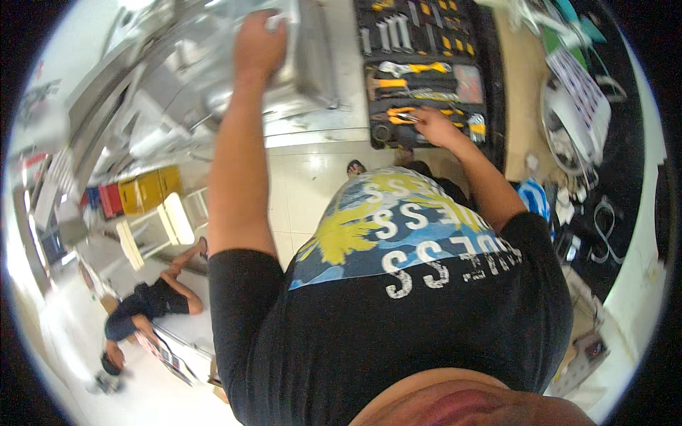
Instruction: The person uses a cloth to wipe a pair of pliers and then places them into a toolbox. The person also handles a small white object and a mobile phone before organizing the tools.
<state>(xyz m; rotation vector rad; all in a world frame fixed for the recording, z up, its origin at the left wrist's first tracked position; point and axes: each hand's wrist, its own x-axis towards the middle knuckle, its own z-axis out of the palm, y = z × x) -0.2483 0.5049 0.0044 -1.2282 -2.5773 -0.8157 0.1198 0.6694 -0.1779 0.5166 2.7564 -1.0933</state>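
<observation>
My left hand [260,48] is stretched out over a shiny metal box-like housing [302,82], its fingers curled around a small pale or silvery piece that is too blurred to name. My right hand [437,128] reaches into the open black tool case [496,92]. Its fingers are closed on a short, dark and silvery tool [407,117], whose kind I cannot make out. Right beside it lie orange-handled pliers [395,112]. An adjustable wrench [415,68] with a yellow handle and several combination wrenches [395,33] sit farther back in the case.
A white worktop edge [312,135] runs in front of me. Brown board [529,121] lies right of the case, with a round white appliance part [568,131] beyond. At left are a cream stool [160,224], yellow bins [149,190] and another person [153,302] low near the floor.
</observation>
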